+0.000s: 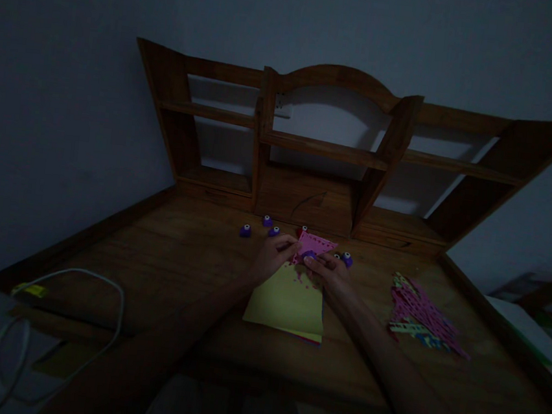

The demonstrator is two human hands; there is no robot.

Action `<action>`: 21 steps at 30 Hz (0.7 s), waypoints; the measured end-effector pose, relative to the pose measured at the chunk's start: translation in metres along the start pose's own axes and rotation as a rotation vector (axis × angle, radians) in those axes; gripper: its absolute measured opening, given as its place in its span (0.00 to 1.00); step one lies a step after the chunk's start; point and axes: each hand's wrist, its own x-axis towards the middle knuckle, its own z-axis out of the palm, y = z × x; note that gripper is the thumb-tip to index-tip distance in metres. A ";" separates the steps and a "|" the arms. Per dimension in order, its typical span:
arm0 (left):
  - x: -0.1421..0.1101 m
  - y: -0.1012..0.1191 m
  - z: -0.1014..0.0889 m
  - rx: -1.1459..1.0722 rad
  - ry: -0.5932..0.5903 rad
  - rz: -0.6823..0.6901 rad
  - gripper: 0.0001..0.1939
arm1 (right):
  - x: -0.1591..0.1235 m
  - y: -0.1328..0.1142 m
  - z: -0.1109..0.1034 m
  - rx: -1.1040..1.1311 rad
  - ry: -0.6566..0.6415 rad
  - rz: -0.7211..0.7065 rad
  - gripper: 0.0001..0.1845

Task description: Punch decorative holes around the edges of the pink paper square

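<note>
Between my hands is a piece of pink paper [315, 243] with a row of punched holes along its far edge. My left hand [272, 257] pinches the paper's left side. In my right hand [331, 269] is a small purple craft punch [309, 254], set at the near edge of the paper. Under both hands lies a stack of coloured paper [289, 302], yellow on top, with small pink cut-outs scattered over its far part. More purple punches [246, 231] and a red punch [304, 230] stand just beyond my hands.
A pile of punched paper strips [424, 316], mostly pink, lies on the right of the wooden desk [177, 269]. A wooden shelf unit [320, 149] rises along the back. A white cable [119, 289] loops over the left front edge.
</note>
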 end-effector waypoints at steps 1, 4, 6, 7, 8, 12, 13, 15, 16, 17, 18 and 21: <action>0.001 -0.001 -0.002 0.025 0.026 0.009 0.15 | 0.000 -0.001 0.000 -0.015 -0.019 0.011 0.18; 0.002 0.000 -0.007 0.073 0.129 0.018 0.14 | -0.001 -0.002 0.001 -0.046 -0.089 0.049 0.20; 0.004 -0.001 -0.010 0.059 0.188 -0.003 0.14 | -0.001 -0.003 0.001 -0.032 -0.108 0.057 0.23; 0.005 -0.003 -0.012 0.042 0.203 -0.021 0.14 | -0.001 -0.002 0.002 -0.011 -0.101 0.053 0.23; 0.006 -0.004 -0.014 0.025 0.214 -0.043 0.15 | -0.001 -0.002 0.002 0.024 -0.087 0.043 0.23; 0.008 -0.013 -0.018 -0.003 0.234 -0.120 0.16 | 0.001 -0.003 0.002 0.204 -0.091 0.065 0.19; 0.008 -0.014 -0.018 0.001 0.237 -0.127 0.15 | 0.002 -0.003 0.001 0.241 -0.103 0.087 0.19; 0.008 -0.016 -0.019 0.017 0.237 -0.133 0.15 | 0.005 -0.003 -0.002 0.300 -0.118 0.134 0.19; 0.007 -0.017 -0.019 0.024 0.233 -0.132 0.15 | 0.006 -0.002 -0.004 0.329 -0.122 0.156 0.20; 0.007 -0.017 -0.019 0.029 0.229 -0.130 0.15 | 0.007 -0.001 -0.006 0.360 -0.126 0.177 0.20; 0.007 -0.017 -0.019 0.031 0.226 -0.126 0.15 | 0.008 0.001 -0.008 0.391 -0.129 0.198 0.20; 0.007 -0.019 -0.019 0.020 0.219 -0.105 0.16 | 0.011 0.006 -0.013 0.463 -0.117 0.240 0.17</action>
